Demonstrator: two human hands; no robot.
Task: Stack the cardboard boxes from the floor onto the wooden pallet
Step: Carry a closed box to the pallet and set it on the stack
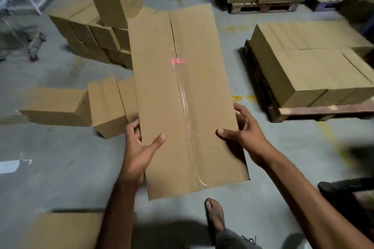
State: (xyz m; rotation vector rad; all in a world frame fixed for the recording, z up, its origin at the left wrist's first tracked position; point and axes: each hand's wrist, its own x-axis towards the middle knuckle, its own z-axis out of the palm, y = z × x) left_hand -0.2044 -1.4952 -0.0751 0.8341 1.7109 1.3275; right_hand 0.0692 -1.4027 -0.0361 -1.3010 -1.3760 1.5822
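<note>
Two hands grasp the box (182, 97): the left hand (139, 147) and the right hand (245, 133) are each curled round a long side near its near end, thumbs laid on top. The box is held in the air above the floor (60, 157), left of the pallet (323, 110). A layer of boxes (303, 66) is seen there, set back slightly from the pallet's near edge. The held box is best swung right, its far end not allowed to dip, and set down square on that layer.
</note>
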